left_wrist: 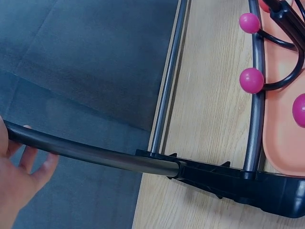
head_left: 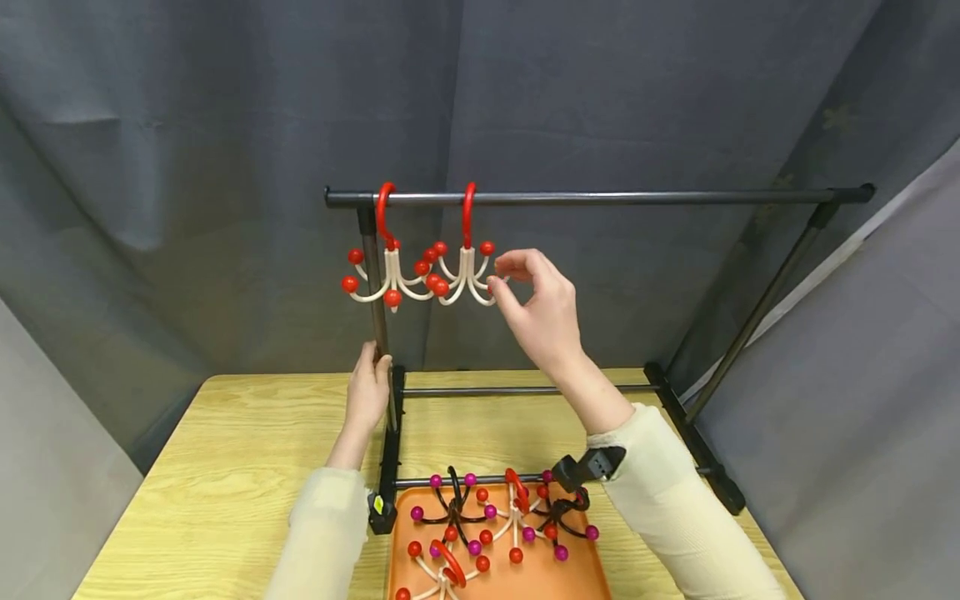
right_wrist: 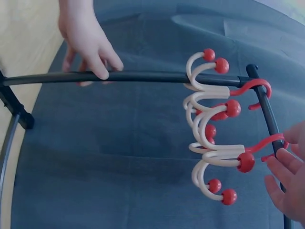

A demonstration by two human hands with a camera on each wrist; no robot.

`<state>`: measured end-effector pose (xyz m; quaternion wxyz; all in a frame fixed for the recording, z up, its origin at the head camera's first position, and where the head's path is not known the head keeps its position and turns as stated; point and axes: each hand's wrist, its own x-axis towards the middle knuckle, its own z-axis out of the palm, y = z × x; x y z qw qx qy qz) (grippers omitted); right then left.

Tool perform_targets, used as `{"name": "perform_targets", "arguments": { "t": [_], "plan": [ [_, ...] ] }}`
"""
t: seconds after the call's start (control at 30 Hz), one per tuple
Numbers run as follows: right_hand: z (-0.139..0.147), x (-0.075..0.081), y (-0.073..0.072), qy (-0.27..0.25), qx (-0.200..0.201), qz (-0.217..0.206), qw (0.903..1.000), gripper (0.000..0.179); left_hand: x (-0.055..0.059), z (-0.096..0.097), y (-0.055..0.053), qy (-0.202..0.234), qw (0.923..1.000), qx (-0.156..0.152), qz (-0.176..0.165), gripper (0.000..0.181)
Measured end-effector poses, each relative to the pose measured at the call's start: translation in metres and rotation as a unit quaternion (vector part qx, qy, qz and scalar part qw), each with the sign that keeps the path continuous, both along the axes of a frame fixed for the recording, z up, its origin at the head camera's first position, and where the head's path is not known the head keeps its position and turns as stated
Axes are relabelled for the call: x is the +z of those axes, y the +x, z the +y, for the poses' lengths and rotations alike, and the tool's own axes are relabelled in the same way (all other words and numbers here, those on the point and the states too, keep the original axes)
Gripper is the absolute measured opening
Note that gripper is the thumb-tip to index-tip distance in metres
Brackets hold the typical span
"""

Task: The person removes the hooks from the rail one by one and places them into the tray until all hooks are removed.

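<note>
My left hand [head_left: 367, 396] grips the left upright post [left_wrist: 114, 160] of a dark metal garment rack, thumb on one side and fingers behind. From the top bar [head_left: 600, 198], near its left end, two multi-arm rotating hooks hang by red hooks: a left one [head_left: 392, 262] and a second one [head_left: 467, 267], both cream with red ball tips. Their arms overlap in the head view. Just right of the second one is my right hand [head_left: 543, 308], fingers loosely curved and thumb apart. In the right wrist view its fingers are close to the bar and the red hook.
An orange tray [head_left: 540, 579] lies on the wooden table [head_left: 247, 467] by the rack's base. It holds black rotating hooks [head_left: 453, 510] with magenta balls and cream ones [head_left: 517, 512] with red balls. Grey curtains [head_left: 225, 167] hang behind the rack.
</note>
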<state>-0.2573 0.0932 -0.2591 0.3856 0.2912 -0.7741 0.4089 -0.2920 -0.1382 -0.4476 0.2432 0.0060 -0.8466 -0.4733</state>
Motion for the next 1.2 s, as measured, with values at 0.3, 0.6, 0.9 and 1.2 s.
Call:
{"name": "perform_targets", "arguments": {
  "t": [0.3,0.6,0.9,1.2],
  "plan": [
    [-0.021,0.029,-0.022,-0.010,-0.016,-0.036,0.9992,0.029,-0.001,0.001,0.001,-0.002,1.0000,0.007,-0.002,0.022],
    [-0.031,0.043,-0.040,0.008,-0.029,-0.099,0.9946,0.037,-0.004,0.003,0.000,0.000,0.9999,0.006,-0.011,0.022],
    [-0.031,0.049,-0.037,-0.017,0.000,-0.081,0.9966,0.027,-0.004,0.001,-0.001,-0.003,0.9999,0.008,-0.011,0.025],
    [-0.020,0.065,-0.024,-0.055,0.033,-0.035,0.9974,0.024,-0.004,0.000,-0.002,0.002,0.9998,0.005,-0.021,0.025]
  ]
}}
